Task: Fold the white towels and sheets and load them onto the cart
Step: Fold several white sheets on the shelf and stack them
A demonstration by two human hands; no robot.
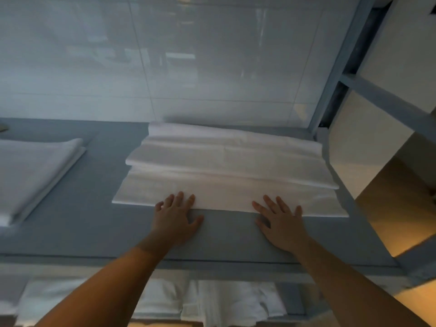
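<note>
— While the folded white sheet is lying flat on the grey-blue shelf top, where are the fingers sitting against it?

— Both sets are resting on its near hem. The left hand is lying palm down with its fingers spread a little and straight, their tips overlapping the sheet's near edge left of the middle; the thumb is staying off the cloth, on the bare shelf. The right hand is doing the same right of the middle, its fingers fanned wider, tips on the hem, palm on the shelf.

— Is either hand pinching the cloth?

— No, neither is curling round anything; both are pressing flat.

— And beyond the fingertips?

— The sheet is stepping up in folded layers away from the hands, its far edge reaching toward the white tiled wall.

— Anything else?

— Well to the left of the left fingers, another folded white stack is lying on the same shelf, apart from the sheet. Beneath the forearms, on a lower level, more white linen is showing.
</note>
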